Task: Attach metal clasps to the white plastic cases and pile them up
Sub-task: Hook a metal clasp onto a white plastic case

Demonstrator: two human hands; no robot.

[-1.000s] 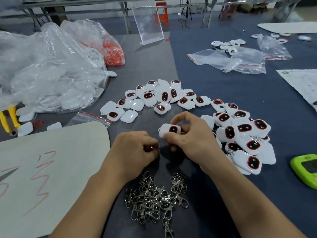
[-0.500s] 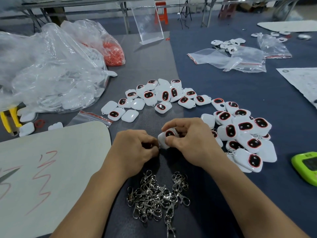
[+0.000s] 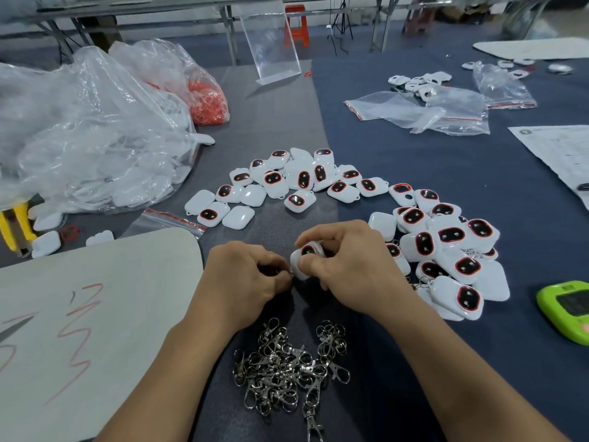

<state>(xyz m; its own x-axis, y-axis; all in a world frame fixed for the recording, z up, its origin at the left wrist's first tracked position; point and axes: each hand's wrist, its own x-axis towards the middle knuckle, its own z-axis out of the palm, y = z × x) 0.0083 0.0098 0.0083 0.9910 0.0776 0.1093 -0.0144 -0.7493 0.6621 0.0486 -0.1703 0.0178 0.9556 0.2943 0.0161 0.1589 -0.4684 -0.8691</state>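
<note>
right hand (image 3: 350, 269) curls round glossy white case (image 3: 304, 257) — left hand (image 3: 245, 277) pinches metal clasp (image 3: 290, 274).

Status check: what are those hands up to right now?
Right hand grips one white case. Left hand pinches a clasp at its edge. Spare clasps heaped nearby; nothing blocking.

Glossy white plastic cases (image 3: 446, 247), shiny metal clasps (image 3: 287, 362), crinkled clear plastic bags (image 3: 95, 129), matt tablecloth (image 3: 414, 173).

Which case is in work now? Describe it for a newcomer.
Find the heap of metal clasps nearest the camera. Just beyond it, the right hand pinches one white case. It alone is held in fingers; the others lie in piles.
</note>
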